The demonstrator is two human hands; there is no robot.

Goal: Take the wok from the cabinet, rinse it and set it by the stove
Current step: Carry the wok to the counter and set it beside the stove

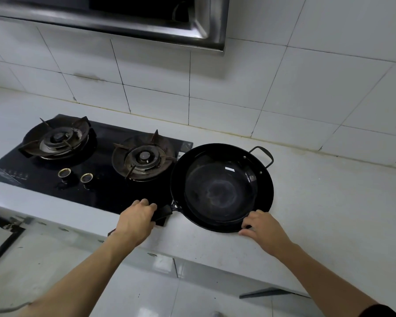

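A black wok [220, 188] sits on the white counter [318, 202], right beside the black two-burner gas stove [96, 193] and overlapping its right edge a little. It has a loop handle at the far right and a long dark handle at the near left. My left hand [137, 218] is wrapped around that long handle. My right hand [261, 225] grips the wok's near rim with the fingertips.
Two burners with pan supports [55, 140] [144, 156] and two knobs [64, 173] are on the stove. A steel range hood [146, 21] hangs above. White tiled wall stands behind. The counter's front edge runs below my hands, floor beneath.
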